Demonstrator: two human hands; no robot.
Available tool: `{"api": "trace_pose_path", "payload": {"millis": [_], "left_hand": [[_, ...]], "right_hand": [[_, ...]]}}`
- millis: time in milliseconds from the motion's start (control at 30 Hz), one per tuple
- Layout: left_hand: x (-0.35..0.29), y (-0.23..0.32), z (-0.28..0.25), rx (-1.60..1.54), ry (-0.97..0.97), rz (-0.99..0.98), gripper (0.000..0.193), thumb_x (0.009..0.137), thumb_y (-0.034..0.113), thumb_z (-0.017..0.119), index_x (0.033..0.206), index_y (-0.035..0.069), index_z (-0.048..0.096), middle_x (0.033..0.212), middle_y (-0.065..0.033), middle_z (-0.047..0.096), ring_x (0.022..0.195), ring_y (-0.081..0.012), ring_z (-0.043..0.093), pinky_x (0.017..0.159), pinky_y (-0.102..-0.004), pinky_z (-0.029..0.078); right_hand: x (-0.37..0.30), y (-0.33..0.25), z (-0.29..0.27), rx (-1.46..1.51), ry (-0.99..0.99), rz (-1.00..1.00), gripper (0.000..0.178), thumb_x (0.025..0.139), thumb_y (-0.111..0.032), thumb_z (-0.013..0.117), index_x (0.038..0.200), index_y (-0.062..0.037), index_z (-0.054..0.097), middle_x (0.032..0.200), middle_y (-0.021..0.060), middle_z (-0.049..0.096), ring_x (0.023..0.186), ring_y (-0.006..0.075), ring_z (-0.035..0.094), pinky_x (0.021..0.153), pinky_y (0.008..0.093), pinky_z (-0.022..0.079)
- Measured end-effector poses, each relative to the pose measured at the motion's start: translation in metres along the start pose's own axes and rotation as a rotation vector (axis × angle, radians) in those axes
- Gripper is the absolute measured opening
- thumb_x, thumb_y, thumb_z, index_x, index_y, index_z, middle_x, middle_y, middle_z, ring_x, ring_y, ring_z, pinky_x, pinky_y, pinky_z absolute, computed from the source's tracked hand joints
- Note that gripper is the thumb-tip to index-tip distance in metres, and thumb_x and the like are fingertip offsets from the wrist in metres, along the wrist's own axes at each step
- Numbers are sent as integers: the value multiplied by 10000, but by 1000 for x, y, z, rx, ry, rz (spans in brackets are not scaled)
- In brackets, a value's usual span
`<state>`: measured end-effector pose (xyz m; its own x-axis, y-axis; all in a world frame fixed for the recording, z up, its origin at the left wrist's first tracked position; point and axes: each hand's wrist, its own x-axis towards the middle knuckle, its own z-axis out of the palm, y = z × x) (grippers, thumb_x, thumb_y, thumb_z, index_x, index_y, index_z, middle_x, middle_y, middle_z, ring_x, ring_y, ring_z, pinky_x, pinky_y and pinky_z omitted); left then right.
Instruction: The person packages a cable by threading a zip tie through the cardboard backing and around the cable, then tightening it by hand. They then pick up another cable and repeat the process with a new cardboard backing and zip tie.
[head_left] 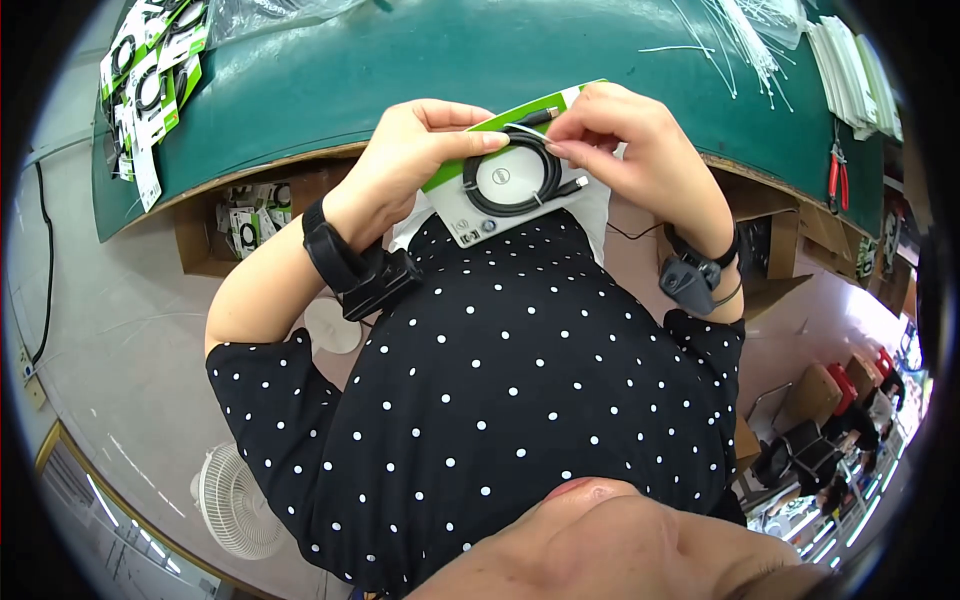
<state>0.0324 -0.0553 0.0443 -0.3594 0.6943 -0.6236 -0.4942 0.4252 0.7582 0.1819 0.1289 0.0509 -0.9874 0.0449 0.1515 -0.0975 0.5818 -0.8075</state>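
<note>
A white and green backing card (462, 213) is in front of my body, tilted, near the table's edge. A coiled black cable (510, 209) lies on the card, its two plug ends sticking out on the right side. My left hand (425, 150) grips the card's upper left part, thumb pressed on the front beside the coil. At the coil's top runs a thin white cable tie (527, 129). My right hand (625, 135) is closed in a pinch at the tie's right end, over the card's upper right edge. The fingertips partly hide the tie's end.
On the green table (420, 60), a pile of carded cables (150, 85) lies left, loose white cable ties (745, 45) right. Beyond these are stacked cards (845, 75) and red-handled pliers (839, 180). A cardboard box (205, 250) stands below; a fan (235, 500) is behind left.
</note>
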Motion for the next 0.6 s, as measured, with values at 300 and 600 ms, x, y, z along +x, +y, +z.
{"api": "trace_pose_path", "payload": {"millis": [300, 600], "left_hand": [[14, -26, -9, -198, -119, -183, 234, 790, 59, 729, 1004, -23, 681, 918, -97, 694, 804, -138, 662, 751, -265, 538], [23, -42, -14, -317, -134, -206, 274, 804, 68, 718, 1053, -30, 662, 969, -108, 689, 869, -151, 664, 800, -269, 536]], "right_hand": [[8, 4, 19, 671, -45, 419, 129, 875, -67, 650, 957, 33, 651, 798, 40, 663, 688, 54, 620, 565, 166, 457], [8, 8, 33, 398, -42, 359, 110, 853, -41, 666, 931, 34, 647, 775, 24, 630, 664, 53, 607, 569, 175, 468]]}}
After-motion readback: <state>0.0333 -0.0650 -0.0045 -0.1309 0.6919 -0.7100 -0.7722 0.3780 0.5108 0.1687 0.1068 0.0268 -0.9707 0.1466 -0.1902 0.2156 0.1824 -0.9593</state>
